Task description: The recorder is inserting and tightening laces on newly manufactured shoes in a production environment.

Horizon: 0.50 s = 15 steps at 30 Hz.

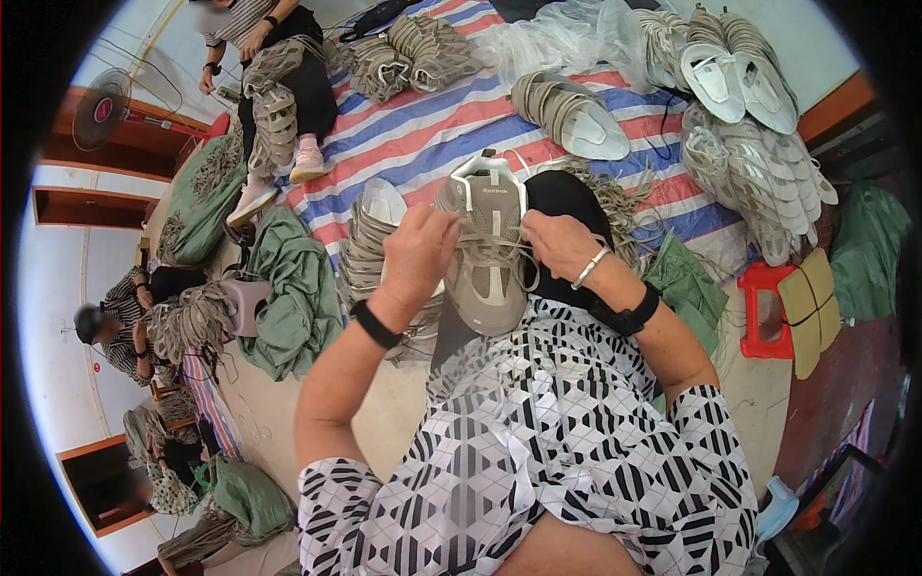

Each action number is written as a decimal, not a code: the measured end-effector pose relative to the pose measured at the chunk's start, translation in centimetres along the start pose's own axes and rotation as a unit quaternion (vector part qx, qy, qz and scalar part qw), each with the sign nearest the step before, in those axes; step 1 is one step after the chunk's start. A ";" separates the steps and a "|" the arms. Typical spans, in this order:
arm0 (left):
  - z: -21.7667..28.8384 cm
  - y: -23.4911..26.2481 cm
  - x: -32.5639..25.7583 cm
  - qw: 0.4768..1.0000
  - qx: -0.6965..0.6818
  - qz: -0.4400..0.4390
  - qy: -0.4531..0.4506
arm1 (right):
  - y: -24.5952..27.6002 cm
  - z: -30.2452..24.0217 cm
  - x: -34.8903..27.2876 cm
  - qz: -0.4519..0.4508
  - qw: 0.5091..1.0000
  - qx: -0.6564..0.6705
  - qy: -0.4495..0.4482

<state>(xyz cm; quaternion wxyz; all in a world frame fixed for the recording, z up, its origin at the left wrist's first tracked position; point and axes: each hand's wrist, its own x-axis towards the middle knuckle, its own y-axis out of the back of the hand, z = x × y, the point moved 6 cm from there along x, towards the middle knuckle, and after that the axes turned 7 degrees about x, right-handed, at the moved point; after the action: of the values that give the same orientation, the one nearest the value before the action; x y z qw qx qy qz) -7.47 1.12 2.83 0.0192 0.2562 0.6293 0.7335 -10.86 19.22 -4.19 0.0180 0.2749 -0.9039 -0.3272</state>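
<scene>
A taupe sneaker upper (485,293) rests over my knees, its toe toward me and its white-lined collar away. A beige shoelace (492,236) crosses its eyelets. My left hand (421,248) is closed at the left edge of the eyelets, fingertips pinched on the lace. On the opposite side my right hand (562,248) is closed too, thumb and finger pinching the lace near the eyelet row. A lace loop hangs by the right side of the upper. Beside my left hand stands a nested stack of similar uppers (363,252), partly hidden by my arm.
A striped tarp (413,144) covers the floor, bearing stacked uppers (576,120) and a pile of loose laces (624,206). Green sacks (288,288) lie at left. A red stool (762,312) stands at right. Several other people sit at left, some handling laces or uppers.
</scene>
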 end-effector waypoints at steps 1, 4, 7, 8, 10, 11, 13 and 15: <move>-0.6 -0.7 0.0 0.993 -0.087 0.039 0.068 | -0.3 -0.2 0.4 0.069 0.993 -0.015 0.092; -0.9 -3.6 -0.5 0.963 -0.207 0.100 0.144 | 0.4 2.8 0.9 0.058 0.928 0.367 -0.022; -0.7 -4.9 -1.5 0.925 -0.288 0.138 0.205 | 4.5 9.1 -0.1 0.194 0.762 0.603 -0.138; -0.5 -4.5 -1.9 0.925 -0.289 0.137 0.203 | 5.8 11.5 -1.2 0.241 0.704 0.643 -0.184; 1.9 -2.4 -1.8 0.978 -0.141 0.135 0.070 | 7.1 18.7 -2.9 0.291 0.604 0.715 -0.198; 1.8 -2.5 -2.5 0.981 -0.148 0.106 0.069 | 7.1 21.0 -3.7 0.307 0.575 0.732 -0.200; 0.4 -3.9 -5.2 0.975 -0.166 0.095 0.113 | 6.3 21.7 -3.8 0.351 0.686 0.602 -0.208; -0.9 -4.9 -7.2 0.959 -0.201 0.069 0.189 | 6.7 19.4 -4.4 0.381 0.830 0.360 -0.190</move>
<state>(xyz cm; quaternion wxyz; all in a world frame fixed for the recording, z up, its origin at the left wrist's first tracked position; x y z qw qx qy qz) -3.06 -1.19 -4.33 -0.0996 0.1468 0.4422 0.8792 -14.51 36.96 -14.74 -0.1311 -0.1721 -0.9763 0.0090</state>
